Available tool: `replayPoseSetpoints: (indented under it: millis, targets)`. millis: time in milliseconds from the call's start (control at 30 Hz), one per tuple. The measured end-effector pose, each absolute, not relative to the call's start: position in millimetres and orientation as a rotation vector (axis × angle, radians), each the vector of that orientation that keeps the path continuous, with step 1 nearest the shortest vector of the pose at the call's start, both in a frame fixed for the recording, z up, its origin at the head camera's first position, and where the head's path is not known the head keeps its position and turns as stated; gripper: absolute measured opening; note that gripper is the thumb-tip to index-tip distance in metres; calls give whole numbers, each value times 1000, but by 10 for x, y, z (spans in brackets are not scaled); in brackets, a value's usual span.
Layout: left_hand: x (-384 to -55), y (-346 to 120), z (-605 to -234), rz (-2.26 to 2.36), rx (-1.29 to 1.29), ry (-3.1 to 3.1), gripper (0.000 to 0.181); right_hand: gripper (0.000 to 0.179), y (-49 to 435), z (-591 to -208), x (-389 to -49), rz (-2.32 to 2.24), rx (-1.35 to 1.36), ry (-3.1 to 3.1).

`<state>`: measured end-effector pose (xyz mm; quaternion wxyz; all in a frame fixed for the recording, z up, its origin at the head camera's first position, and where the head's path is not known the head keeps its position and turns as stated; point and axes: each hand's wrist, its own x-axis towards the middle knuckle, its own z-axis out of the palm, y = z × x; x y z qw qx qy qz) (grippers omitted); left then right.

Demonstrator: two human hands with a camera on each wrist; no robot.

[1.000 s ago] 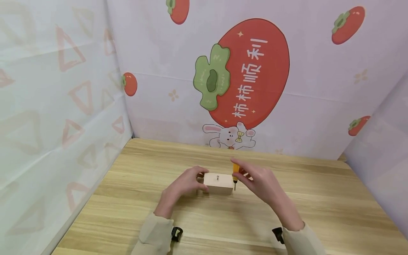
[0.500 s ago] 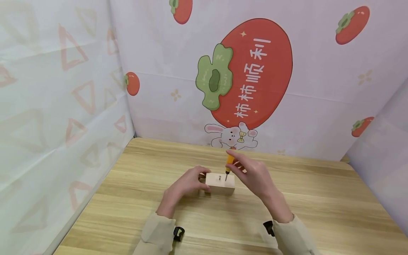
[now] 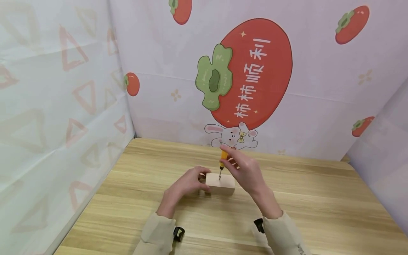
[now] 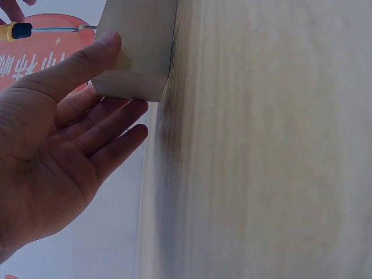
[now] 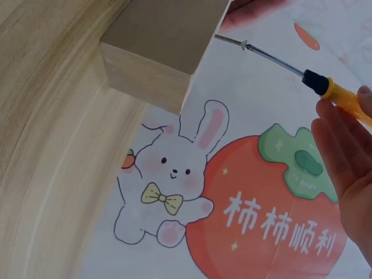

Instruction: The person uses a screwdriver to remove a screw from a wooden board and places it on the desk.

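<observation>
A pale wooden block (image 3: 223, 184) lies on the wood-grain table. From its top a small metal screw (image 5: 231, 40) stands up, part of its thread showing above the wood. My left hand (image 3: 188, 181) grips the block's left end, thumb on the near side and fingers at the end and far side (image 4: 64, 128). Above the block, my right hand (image 3: 247, 170) pinches the yellow handle of a screwdriver (image 3: 224, 156) between thumb and fingers. The screwdriver (image 5: 279, 60) points down, its tip meeting the screw's head in the right wrist view.
The wood-grain table (image 3: 143, 219) spreads around the block on all sides. A printed cloth (image 3: 159, 113) with persimmons and a rabbit hangs behind the table, and a patterned cloth (image 3: 57, 148) hangs on the left. Both wrists wear black straps (image 3: 179, 233).
My right hand has carried the screwdriver left, from beside the block's right end to over the screw, where its tip now meets the head. The left hand keeps its grip on the block.
</observation>
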<state>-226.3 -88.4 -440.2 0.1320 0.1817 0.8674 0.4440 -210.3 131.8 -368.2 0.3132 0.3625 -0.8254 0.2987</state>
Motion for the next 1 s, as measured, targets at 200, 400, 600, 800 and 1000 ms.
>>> replayPoseSetpoints:
  millis: [200,400,600,800,1000]
  targets:
    - [-2263,-882,-4406,1280,529,2525,61,51,1305,-3647,-2107,837,936,-2240]
    - [-2262,-876,-4406,1288,531,2520,61,49,1287,-3624,-2097,825,902,-2276]
    - [-2256,-876,-4402,1290,518,2521,61,52,1256,-3613,-2061,777,874,-2264]
    - [-2243,-871,-4391,1292,523,2518,62,55,1245,-3620,-2025,735,840,-2284]
    - [-2249,-887,-4402,1293,523,2525,62,52,1208,-3637,-1991,790,780,-2294]
